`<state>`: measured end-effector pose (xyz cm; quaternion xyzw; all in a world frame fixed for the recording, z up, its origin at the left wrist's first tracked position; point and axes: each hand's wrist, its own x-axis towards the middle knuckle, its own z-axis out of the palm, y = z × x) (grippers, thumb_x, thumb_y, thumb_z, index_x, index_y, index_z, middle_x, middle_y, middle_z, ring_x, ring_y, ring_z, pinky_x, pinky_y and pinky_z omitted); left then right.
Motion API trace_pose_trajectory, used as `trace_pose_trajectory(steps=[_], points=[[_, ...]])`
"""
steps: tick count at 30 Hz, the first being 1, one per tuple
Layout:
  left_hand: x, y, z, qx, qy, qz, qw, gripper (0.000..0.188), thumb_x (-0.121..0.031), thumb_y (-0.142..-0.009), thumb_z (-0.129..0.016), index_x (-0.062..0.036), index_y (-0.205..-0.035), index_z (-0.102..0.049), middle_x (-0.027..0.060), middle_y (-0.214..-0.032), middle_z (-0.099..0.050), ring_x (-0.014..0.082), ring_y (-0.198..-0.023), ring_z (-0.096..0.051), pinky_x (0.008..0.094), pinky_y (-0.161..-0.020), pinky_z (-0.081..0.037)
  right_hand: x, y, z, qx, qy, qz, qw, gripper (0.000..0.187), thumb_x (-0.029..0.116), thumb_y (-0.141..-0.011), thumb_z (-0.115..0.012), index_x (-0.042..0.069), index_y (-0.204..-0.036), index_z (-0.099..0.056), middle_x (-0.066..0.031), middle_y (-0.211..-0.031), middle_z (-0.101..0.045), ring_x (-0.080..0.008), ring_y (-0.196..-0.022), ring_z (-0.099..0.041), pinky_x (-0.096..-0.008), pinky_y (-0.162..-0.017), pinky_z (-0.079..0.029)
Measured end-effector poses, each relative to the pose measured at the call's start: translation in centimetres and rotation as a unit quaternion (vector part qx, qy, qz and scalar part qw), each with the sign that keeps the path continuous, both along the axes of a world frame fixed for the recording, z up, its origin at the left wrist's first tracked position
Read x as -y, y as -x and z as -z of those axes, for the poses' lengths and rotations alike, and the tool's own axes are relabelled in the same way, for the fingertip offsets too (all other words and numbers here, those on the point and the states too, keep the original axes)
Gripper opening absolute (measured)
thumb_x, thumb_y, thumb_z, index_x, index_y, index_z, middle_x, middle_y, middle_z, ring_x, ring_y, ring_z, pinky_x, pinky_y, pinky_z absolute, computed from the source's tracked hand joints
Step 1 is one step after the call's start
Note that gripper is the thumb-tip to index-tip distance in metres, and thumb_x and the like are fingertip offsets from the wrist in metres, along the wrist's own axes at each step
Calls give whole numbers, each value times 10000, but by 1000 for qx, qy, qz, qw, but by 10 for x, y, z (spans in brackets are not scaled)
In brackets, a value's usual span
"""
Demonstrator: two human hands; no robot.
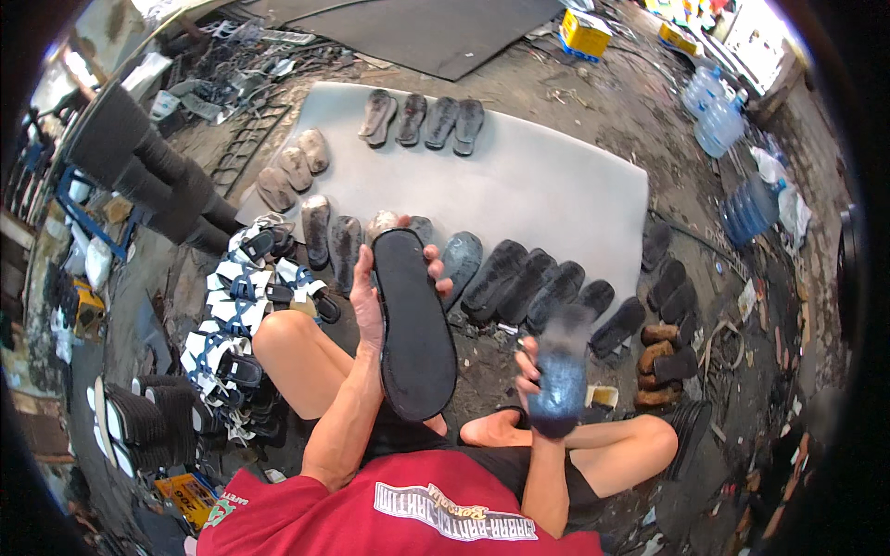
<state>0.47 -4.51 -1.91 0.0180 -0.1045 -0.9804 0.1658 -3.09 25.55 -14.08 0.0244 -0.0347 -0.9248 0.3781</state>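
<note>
My left hand [368,310] is closed around a black shoe sole [413,324], held up lengthwise in front of my body. Its fingers show along the sole's right edge. A foot-shaped piece [560,378] with a shiny blue face and a blurred dark upper end is in my right hand [527,368], whose fingers wrap its left side. Beyond both hands runs a row of dark foot-shaped pieces [496,280], along the near edge of a pale sheet [519,171]. Behind the left hand, a lighter piece [382,222] is partly hidden.
White-and-blue strapped sandals [236,315] are heaped left of my knee. Stacked dark soles [162,422] stand farther left. More foot-shaped pieces [440,122] lie on the sheet's far side; brown ones [656,361] sit at right. Clear plastic bottles [718,125] stand far right.
</note>
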Motion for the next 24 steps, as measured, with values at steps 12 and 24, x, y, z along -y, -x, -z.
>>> trace_pose_trajectory(steps=[12, 24], points=[[6, -12, 22, 92, -8, -25, 995, 593, -566, -1125, -514, -195, -1588, -515, 145, -1153, -630, 271, -1049, -625, 435, -902, -559, 49, 7, -87, -79, -50, -34, 995, 818, 662, -1071, -495, -63, -1439, -582, -255, -1386, -626, -353, -1118, -621, -465, -882, -509], [-4, -12, 21, 56, -35, -2, 998, 623, -390, -1061, -518, -193, -1647, -434, 198, -1192, -611, 298, -985, -597, 452, -834, -529, 20, -12, -36, 59, -310, -7, 949, 656, 611, -1108, -509, 1, -1300, -655, -172, -1209, -719, -328, -1071, -707, -454, -821, -594]])
